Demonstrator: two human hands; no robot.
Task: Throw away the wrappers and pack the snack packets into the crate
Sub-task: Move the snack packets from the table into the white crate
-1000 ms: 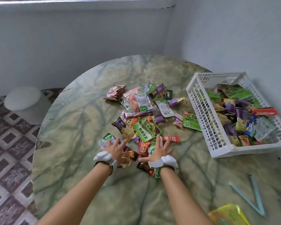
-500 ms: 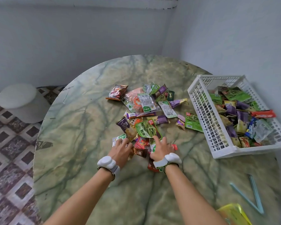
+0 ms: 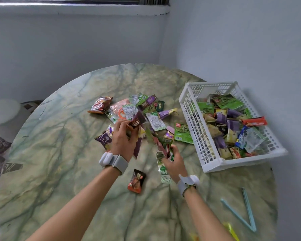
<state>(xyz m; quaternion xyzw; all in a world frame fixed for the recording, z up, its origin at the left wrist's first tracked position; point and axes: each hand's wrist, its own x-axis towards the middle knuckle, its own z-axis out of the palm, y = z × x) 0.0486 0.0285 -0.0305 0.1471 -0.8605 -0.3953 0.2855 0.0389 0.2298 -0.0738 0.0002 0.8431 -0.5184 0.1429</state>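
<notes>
Head view: you're over a round green-veined marble surface pushed into a pale-walled corner, patterned floor tiles at nine o'clock. The white crate sits at three o'clock, long axis running twelve to five, already heaped with packets. Your left hand is clamped on a brown packet, tilted up toward one o'clock. Your right hand grips a fan of green packets. One red-brown packet lies flat between your wrists, lengthwise toward twelve.
</notes>
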